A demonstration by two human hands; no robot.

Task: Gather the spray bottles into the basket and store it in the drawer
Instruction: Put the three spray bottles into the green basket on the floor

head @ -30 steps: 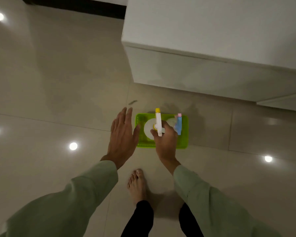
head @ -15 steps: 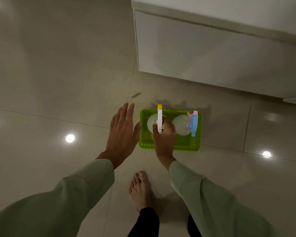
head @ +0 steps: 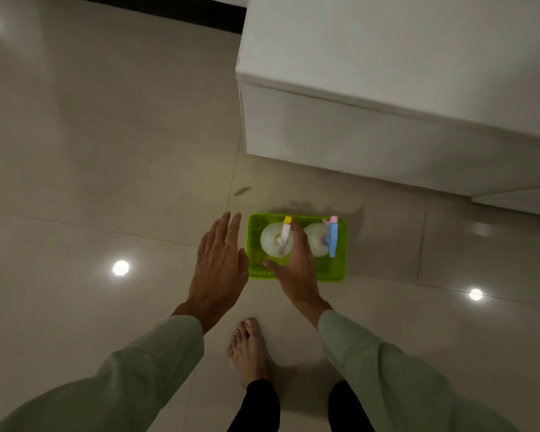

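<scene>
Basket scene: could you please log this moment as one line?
basket: on floor, two bottles upright inside | right hand: open over yellow-top bottle | left hand: open, beside basket | blue-top bottle: untouched

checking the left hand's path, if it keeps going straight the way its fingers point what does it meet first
The left hand points up-frame just left of the green basket; it looks likely to miss it and meet only bare floor, though depth is unclear.

Home, tiled floor [head: 106,151], white cabinet [head: 387,88]
</scene>
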